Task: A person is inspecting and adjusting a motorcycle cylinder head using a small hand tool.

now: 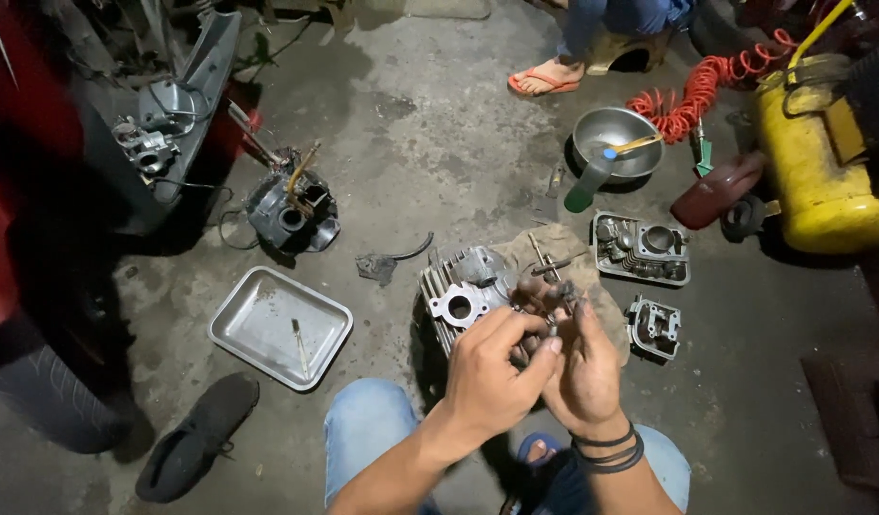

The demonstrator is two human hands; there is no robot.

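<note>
Item: small metal engine part (557, 303), dark and greasy, held at centre frame above the concrete floor (439, 143). Left hand (492, 367) pinched its fingers closed on the part; right hand (584, 367) gripped it from below, fingers curled. Step judged: fitting or freeing a small piece by hand. Next move would call for a steady two-handed grip and fine fingertip turning. Finned cylinder head (461, 291) lay just beyond at 11 o'clock; steel tray (258, 329) at 9 o'clock; metal bowl (616, 138) at 1 o'clock.
</note>
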